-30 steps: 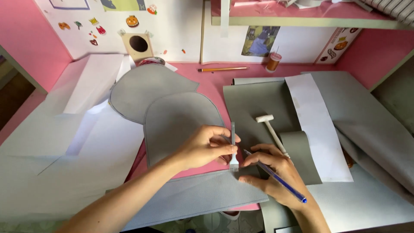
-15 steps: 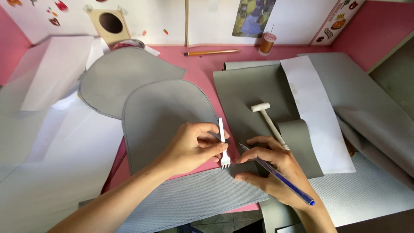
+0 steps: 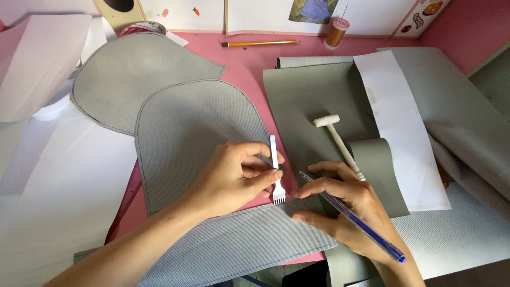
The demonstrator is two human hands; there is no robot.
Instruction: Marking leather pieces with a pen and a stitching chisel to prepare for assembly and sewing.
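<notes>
My left hand (image 3: 234, 178) grips a small pronged metal chisel (image 3: 276, 175) upright, its teeth resting on the upper edge of a grey textured strip (image 3: 239, 244) near the table's front. My right hand (image 3: 340, 207) holds a blue pen (image 3: 353, 219) between its fingers while its fingertips press on the strip just right of the chisel. A grey arch-shaped piece (image 3: 196, 133) lies behind my left hand, overlapping a second, larger arch-shaped piece (image 3: 138, 74).
A white mallet (image 3: 340, 143) lies on a grey rolled sheet (image 3: 313, 101) with a white paper strip (image 3: 398, 122). A pencil (image 3: 260, 43) and thread spool (image 3: 337, 32) sit at the back of the pink table (image 3: 244, 58). White paper (image 3: 48, 175) covers the left.
The view has tilted downward, so everything sits higher in frame. My left hand has set the chisel slightly lower and left on the strip's edge; my right hand stays beside it.
</notes>
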